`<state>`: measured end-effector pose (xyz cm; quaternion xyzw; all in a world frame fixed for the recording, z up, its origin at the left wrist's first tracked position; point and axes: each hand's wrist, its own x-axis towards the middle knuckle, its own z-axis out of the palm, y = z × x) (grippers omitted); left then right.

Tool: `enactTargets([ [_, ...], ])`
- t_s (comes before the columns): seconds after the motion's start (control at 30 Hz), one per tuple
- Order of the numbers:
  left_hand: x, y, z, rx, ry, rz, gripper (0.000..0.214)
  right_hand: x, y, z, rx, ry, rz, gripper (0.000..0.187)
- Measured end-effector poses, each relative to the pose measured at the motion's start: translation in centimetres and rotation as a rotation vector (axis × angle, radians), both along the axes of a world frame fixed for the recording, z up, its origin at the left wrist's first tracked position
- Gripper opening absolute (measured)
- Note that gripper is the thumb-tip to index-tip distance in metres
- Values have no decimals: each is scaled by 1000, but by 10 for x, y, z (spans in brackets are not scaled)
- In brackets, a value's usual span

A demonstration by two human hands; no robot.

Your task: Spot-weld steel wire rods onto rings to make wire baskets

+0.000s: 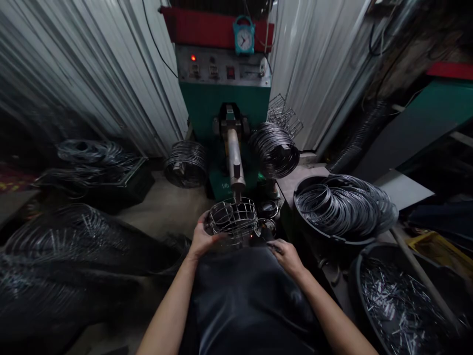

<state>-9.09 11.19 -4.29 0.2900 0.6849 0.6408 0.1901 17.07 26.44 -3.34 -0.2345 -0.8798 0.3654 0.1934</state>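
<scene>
A round wire cage point(244, 215) of bright metal wire sits in front of me, below the tip of a machine's long metal arm point(234, 155). My left hand point(201, 241) is closed on the cage's left side, with the thumb along the near edge. To the right of the cage, my right hand point(286, 254) has its fingers drawn together near dark machine parts. What those fingers hold, if anything, is too dark to make out. Between my forearms, a shiny black apron point(251, 301) covers my lap.
The green machine point(195, 103) carries a lit red lamp point(193, 58) and a blue clock point(244, 38). Wire ring bundles hang at its left point(186, 162) and right point(275, 150). On the right stand a tub point(301, 222) of wire rings and a tub point(356, 281) of short wire pieces.
</scene>
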Motion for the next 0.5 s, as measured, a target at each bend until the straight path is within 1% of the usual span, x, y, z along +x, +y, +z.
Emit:
enactTargets([
  [0.07,11,-9,13,-99,225,31,94,-16,-4,39,88,-31,118,20],
  [0.1,17,-11,21,-157,348,39,92,-25,-7,56,129,-71,152,20],
  [0.17,28,-13,37,-270,561,22,89,-44,-11,82,204,-189,168,24],
  [0.2,34,-12,44,-320,636,5,88,-53,-14,91,230,-241,163,25],
  [0.27,44,-10,58,-395,715,-21,89,-67,-18,98,251,-289,139,25],
  [0.33,52,-7,67,-430,729,-44,90,-77,-23,95,242,-267,92,20],
  [0.43,58,-5,72,-432,720,-51,89,-82,-31,83,231,-195,0,14],
  [0.5,59,-5,71,-423,712,-51,88,-79,-33,76,206,-126,26,14],
])
